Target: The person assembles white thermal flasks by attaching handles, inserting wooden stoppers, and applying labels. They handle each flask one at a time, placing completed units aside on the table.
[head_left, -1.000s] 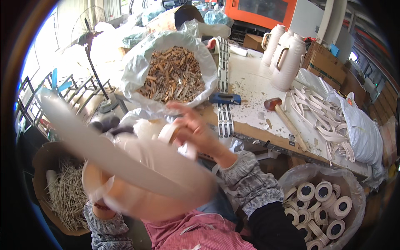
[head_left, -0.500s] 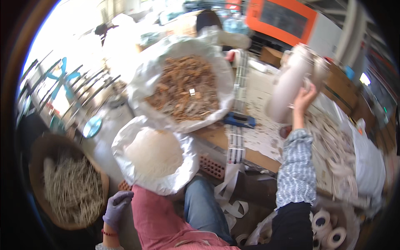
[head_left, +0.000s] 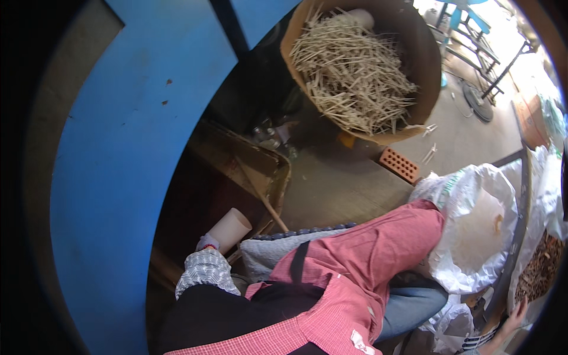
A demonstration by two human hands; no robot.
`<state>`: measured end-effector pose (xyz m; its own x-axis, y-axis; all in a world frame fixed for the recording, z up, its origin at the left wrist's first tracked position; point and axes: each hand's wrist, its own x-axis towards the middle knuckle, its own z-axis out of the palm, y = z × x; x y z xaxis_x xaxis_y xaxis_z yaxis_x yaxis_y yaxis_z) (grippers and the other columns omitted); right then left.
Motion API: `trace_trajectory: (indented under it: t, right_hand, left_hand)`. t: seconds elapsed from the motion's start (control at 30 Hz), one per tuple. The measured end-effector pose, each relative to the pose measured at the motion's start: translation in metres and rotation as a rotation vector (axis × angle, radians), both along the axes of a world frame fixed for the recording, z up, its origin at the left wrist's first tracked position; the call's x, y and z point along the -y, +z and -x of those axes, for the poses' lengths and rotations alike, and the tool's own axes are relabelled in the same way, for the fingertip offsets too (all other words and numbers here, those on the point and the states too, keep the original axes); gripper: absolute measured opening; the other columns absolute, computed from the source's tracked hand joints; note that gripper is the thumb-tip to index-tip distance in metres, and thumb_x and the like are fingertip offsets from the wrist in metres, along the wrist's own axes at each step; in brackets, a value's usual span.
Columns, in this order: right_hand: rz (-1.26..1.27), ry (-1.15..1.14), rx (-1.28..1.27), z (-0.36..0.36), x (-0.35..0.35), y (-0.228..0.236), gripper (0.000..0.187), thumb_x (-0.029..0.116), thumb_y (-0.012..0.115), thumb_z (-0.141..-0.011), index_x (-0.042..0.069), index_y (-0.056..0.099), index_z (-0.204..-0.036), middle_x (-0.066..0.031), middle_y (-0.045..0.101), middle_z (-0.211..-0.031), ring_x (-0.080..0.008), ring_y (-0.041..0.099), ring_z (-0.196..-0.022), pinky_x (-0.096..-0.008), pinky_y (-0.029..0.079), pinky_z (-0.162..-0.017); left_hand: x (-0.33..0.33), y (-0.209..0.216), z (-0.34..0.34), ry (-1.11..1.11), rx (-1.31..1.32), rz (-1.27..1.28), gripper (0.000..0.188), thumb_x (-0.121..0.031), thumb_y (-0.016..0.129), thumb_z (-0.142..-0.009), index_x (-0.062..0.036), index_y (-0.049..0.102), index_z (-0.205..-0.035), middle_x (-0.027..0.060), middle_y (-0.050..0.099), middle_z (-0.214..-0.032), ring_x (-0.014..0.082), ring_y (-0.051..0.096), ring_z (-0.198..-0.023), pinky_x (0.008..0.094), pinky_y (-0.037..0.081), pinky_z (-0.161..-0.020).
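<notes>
Low at the left, my left hand (head_left: 207,242) wears a pale glove and closes around a pale pinkish-white hollow cylinder (head_left: 229,229), which tilts with its rim up and to the right. Its fingers are mostly hidden behind the cylinder. Beside it lies an open brown box or bin (head_left: 275,168) with a wooden stick (head_left: 260,195) leaning across. At the lower right edge, my right hand (head_left: 516,316) is bare, fingers stretched out and apart, near the sack of brown shavings (head_left: 539,266). I see nothing in its fingers, though the picture's rim cuts into this view.
A round brown container (head_left: 435,71) full of pale thin sticks stands ahead. A red perforated brick (head_left: 399,165) and loose sticks lie on the floor by it. The white sack (head_left: 467,177) stands by my knees. A large blue panel (head_left: 130,148) fills the left side.
The view has swung to the left. My left hand, empty before, now holds a pale cylinder. My right hand no longer holds the tall pale vessels it had.
</notes>
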<state>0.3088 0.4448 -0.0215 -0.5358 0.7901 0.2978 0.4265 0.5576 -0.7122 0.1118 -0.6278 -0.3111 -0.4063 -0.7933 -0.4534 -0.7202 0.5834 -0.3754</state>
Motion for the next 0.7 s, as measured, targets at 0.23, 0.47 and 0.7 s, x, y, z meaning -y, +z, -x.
trace_trajectory:
  t: [0.23,0.47,0.7]
  right_hand:
    - [-0.122,0.333,0.157,0.179,0.152,0.04,0.027,0.011,0.05,-0.1,0.0,0.058,-0.123,-0.0097,0.061,-0.118,-0.0169,0.057,-0.11,-0.0281,0.042,-0.096]
    - [-0.019,0.707,0.192,0.244,0.321,0.042,0.04,0.008,0.063,-0.086,0.002,0.057,-0.124,-0.0106,0.062,-0.116,-0.0207,0.056,-0.11,-0.0324,0.043,-0.095]
    - [-0.166,1.217,0.167,0.292,0.526,-0.029,0.08,0.018,0.08,-0.065,0.002,0.045,-0.135,-0.0163,0.049,-0.137,-0.0323,0.044,-0.131,-0.0468,0.035,-0.108]
  left_hand:
    - [-0.075,-0.031,0.092,-0.848,0.023,-0.388,0.078,-0.025,0.068,-0.076,-0.0188,0.031,-0.145,0.0117,0.035,-0.15,0.0331,0.047,-0.128,0.0471,0.044,-0.101]
    - [-0.086,0.023,0.163,-0.993,0.423,-0.405,0.048,-0.058,0.067,-0.074,-0.0186,0.074,-0.101,0.0089,0.067,-0.115,0.0313,0.061,-0.111,0.0408,0.045,-0.097]
    - [-0.325,0.282,0.204,-2.006,-0.604,-0.644,0.025,-0.043,0.068,-0.079,-0.018,0.068,-0.077,0.0043,0.06,-0.089,0.0233,0.059,-0.076,0.0388,0.045,-0.07]
